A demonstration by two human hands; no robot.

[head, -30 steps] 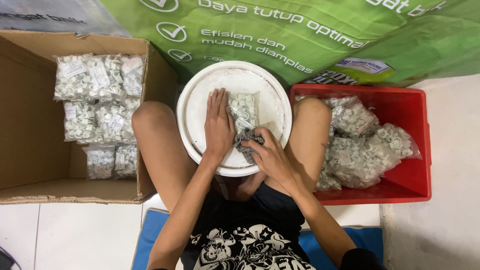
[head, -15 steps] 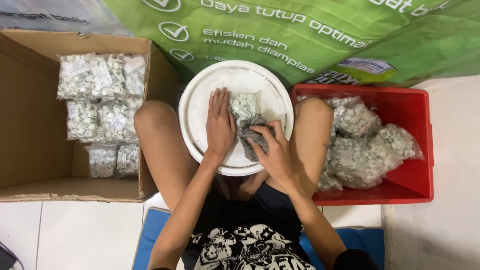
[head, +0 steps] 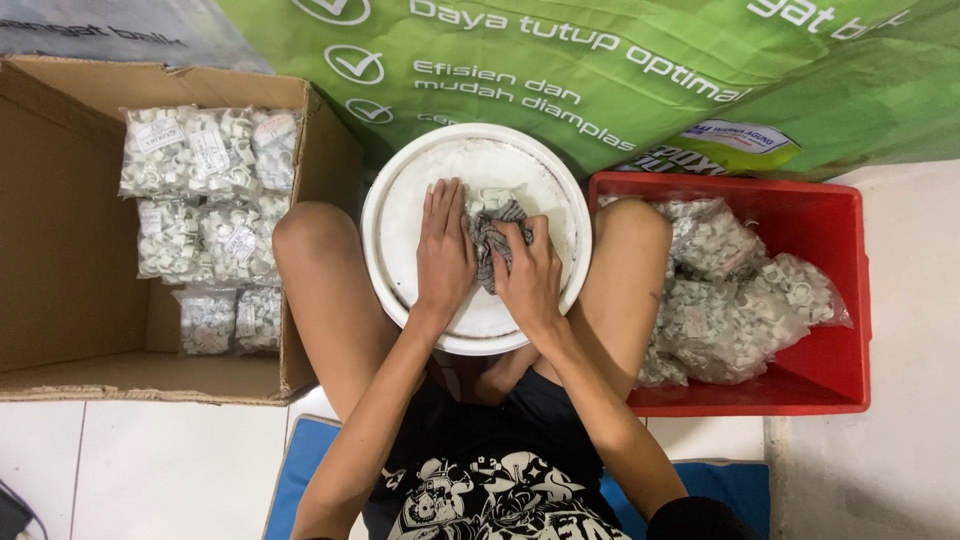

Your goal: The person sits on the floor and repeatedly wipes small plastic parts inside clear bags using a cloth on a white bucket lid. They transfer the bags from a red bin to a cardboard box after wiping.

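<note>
At frame centre I see my right hand (head: 528, 275) pressing a grey cloth (head: 488, 240) onto a clear bag (head: 492, 200) on the white lid (head: 400, 215), fingers curled over it. My left hand (head: 443, 250) lies flat and open beside the bag, holding nothing.

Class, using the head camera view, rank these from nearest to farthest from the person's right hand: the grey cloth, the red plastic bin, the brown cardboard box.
1. Grey cloth: under the fingers of the right hand, on the white round lid.
2. Red plastic bin: to the hand's right, beyond the knee.
3. Brown cardboard box: far left, past the left hand.
</note>
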